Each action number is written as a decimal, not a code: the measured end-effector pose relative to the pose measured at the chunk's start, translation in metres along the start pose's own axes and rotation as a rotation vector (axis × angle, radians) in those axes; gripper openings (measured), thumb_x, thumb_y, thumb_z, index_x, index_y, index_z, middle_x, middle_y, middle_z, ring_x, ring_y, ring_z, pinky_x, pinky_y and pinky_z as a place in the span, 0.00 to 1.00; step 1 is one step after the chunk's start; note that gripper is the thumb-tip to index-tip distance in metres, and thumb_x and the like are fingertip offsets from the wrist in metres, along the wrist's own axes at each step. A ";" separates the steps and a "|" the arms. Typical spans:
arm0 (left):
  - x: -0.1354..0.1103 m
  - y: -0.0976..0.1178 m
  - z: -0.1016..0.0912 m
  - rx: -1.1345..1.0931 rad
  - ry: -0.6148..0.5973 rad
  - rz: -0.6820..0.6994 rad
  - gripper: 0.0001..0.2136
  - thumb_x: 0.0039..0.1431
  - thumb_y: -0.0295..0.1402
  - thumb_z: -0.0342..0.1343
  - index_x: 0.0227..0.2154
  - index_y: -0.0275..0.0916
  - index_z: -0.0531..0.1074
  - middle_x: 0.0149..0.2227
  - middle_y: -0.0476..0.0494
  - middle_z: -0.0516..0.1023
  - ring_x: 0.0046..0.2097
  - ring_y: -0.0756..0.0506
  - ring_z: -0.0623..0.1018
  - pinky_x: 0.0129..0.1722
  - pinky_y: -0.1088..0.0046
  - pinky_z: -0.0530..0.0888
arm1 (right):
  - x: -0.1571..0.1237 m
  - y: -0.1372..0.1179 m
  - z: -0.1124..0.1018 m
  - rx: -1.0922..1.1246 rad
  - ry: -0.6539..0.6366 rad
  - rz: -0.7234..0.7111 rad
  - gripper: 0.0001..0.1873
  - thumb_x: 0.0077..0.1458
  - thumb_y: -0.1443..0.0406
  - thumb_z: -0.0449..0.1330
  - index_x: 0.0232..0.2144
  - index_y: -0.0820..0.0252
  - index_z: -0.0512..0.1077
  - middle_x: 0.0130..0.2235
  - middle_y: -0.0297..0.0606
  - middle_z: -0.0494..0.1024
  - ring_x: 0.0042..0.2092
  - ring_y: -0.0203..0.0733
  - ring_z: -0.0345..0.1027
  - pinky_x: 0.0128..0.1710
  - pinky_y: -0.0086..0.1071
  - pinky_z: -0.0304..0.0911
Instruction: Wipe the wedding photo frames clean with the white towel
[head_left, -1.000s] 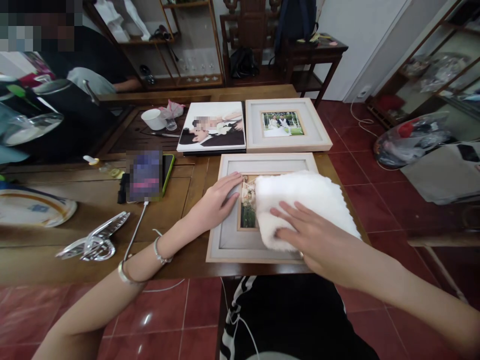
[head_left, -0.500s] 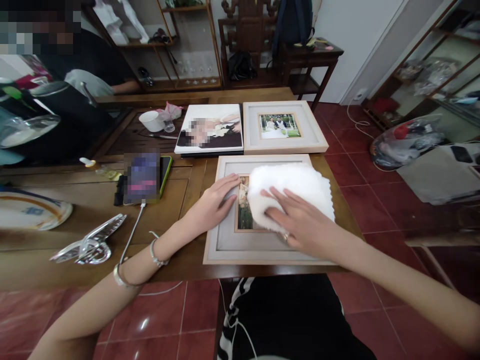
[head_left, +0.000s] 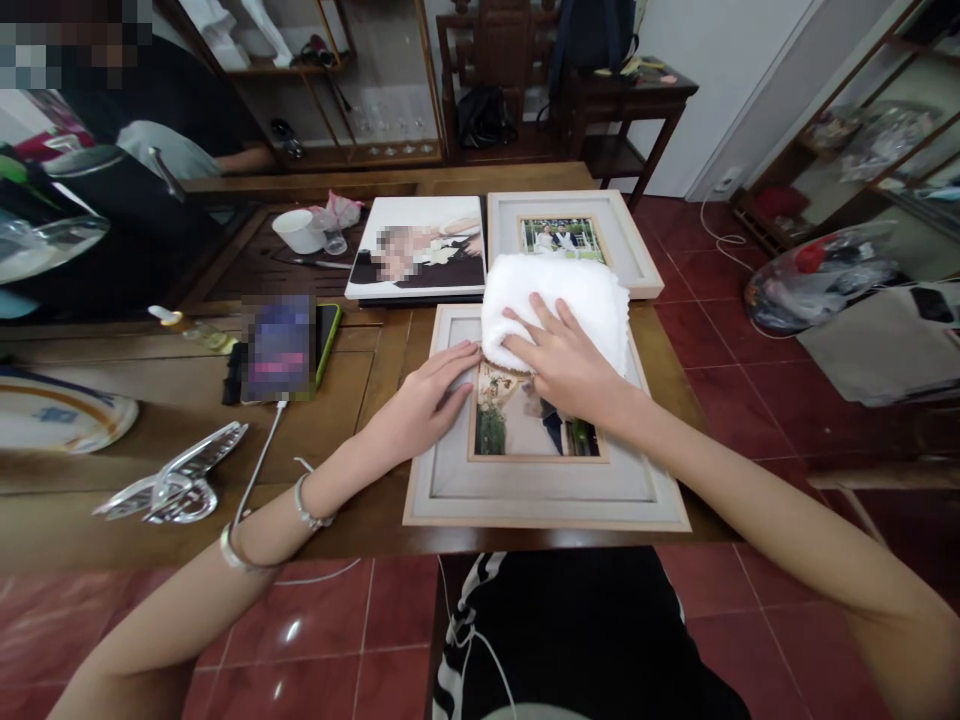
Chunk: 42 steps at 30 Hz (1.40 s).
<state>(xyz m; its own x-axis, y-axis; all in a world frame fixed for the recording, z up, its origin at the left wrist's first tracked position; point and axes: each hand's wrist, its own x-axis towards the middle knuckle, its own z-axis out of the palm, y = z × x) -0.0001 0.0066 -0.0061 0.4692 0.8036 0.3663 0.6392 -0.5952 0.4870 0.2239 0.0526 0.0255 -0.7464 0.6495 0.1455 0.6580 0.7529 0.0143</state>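
A pale wooden photo frame [head_left: 525,490] lies flat at the near edge of the wooden table [head_left: 352,400]. My left hand [head_left: 427,398] rests flat on the frame's left border, fingers stretched out. My right hand [head_left: 559,355] presses flat on a fluffy white cloth [head_left: 559,295] that covers the frame's far edge and the top of the photo. The lower part of the photo shows below my right hand.
Behind lie a second framed photo [head_left: 626,250] and a canvas print [head_left: 420,255]. To the left are a phone [head_left: 281,345] on a cable, a silver ornament [head_left: 176,485], a plate [head_left: 52,420], a white cup [head_left: 296,230]. A person in dark clothes sits at the far left.
My right hand has slid the white cloth away from me, from the near right of the frame to its far edge, uncovering most of the photo. My left hand has stayed put.
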 end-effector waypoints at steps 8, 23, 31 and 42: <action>-0.001 -0.002 0.003 0.009 0.012 0.020 0.17 0.68 0.31 0.46 0.56 0.32 0.67 0.60 0.29 0.69 0.63 0.39 0.67 0.62 0.52 0.66 | -0.068 -0.051 -0.017 0.126 -0.118 -0.129 0.25 0.45 0.78 0.56 0.48 0.64 0.72 0.65 0.53 0.60 0.66 0.71 0.46 0.63 0.64 0.47; -0.001 0.002 0.000 0.013 -0.005 -0.009 0.18 0.69 0.32 0.44 0.59 0.34 0.64 0.60 0.31 0.70 0.63 0.38 0.67 0.62 0.52 0.65 | -0.078 -0.041 -0.042 0.244 -0.134 -0.075 0.32 0.41 0.81 0.50 0.50 0.62 0.68 0.64 0.51 0.64 0.65 0.58 0.54 0.61 0.55 0.57; -0.002 0.001 0.000 0.008 -0.004 -0.030 0.20 0.68 0.32 0.45 0.60 0.32 0.61 0.61 0.29 0.68 0.63 0.38 0.67 0.62 0.53 0.65 | -0.020 0.000 -0.009 0.098 0.115 0.054 0.34 0.45 0.83 0.46 0.56 0.66 0.62 0.70 0.49 0.48 0.70 0.58 0.36 0.64 0.59 0.48; -0.001 0.006 0.000 -0.043 0.180 -0.098 0.20 0.71 0.36 0.39 0.61 0.33 0.57 0.62 0.29 0.64 0.64 0.40 0.65 0.64 0.57 0.62 | 0.012 -0.020 0.010 0.005 0.033 -0.121 0.24 0.55 0.79 0.51 0.53 0.64 0.69 0.67 0.52 0.56 0.69 0.66 0.40 0.63 0.67 0.41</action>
<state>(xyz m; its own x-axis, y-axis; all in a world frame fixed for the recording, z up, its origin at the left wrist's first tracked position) 0.0028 0.0022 -0.0039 0.2874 0.8461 0.4489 0.6478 -0.5170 0.5596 0.2006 0.0463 0.0167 -0.8165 0.5499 0.1757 0.5627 0.8262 0.0292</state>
